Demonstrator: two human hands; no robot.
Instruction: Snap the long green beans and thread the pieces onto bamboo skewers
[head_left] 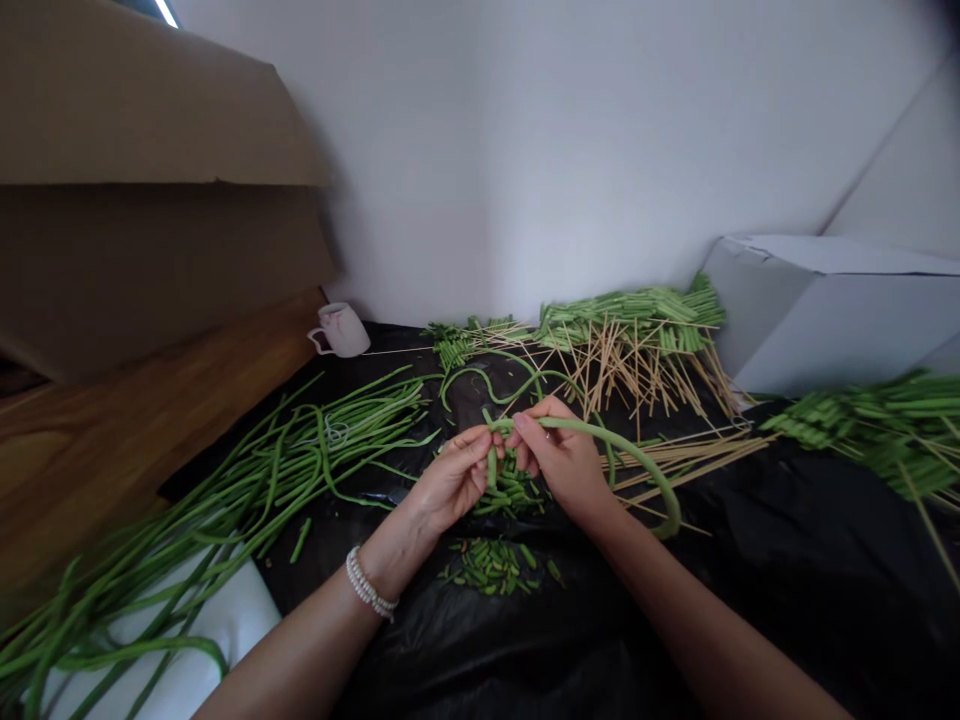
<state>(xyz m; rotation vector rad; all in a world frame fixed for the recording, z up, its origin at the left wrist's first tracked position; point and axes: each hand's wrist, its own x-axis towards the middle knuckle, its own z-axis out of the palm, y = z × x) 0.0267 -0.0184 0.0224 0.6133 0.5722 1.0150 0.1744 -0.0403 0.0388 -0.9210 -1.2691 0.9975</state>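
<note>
Pinching the green stalk [645,460] between thumb and fingertips, my right hand [566,465] sits just right of the centre of my view. The stalk passes over that hand and bows out to 4 o'clock, its far end hanging above the black sheet [787,560]. My left hand [450,485], touching the stalk's near end, is clenched on green stem too; a short green piece [492,467] points down by its fingertips, and I can't tell whether it joins the stalk. A beaded bracelet [367,590] circles the left wrist.

Taking the hands as my dial's middle, a pile of cut pieces [514,495] lies right beneath them, with smaller trimmings [499,567] at 6 o'clock. Long stalks [277,470] sprawl from 9 round to 8, partly over a white surface [244,610]. At 10 o'clock I see a white mug [343,332], and beyond it a cardboard box [150,230]. Between 1 and 2, skewers [630,375] jut from stacked green lengths [637,308], near a white box [832,320] at 2. Loose sticks [686,462] and another green heap [870,425] lie toward 3.
</note>
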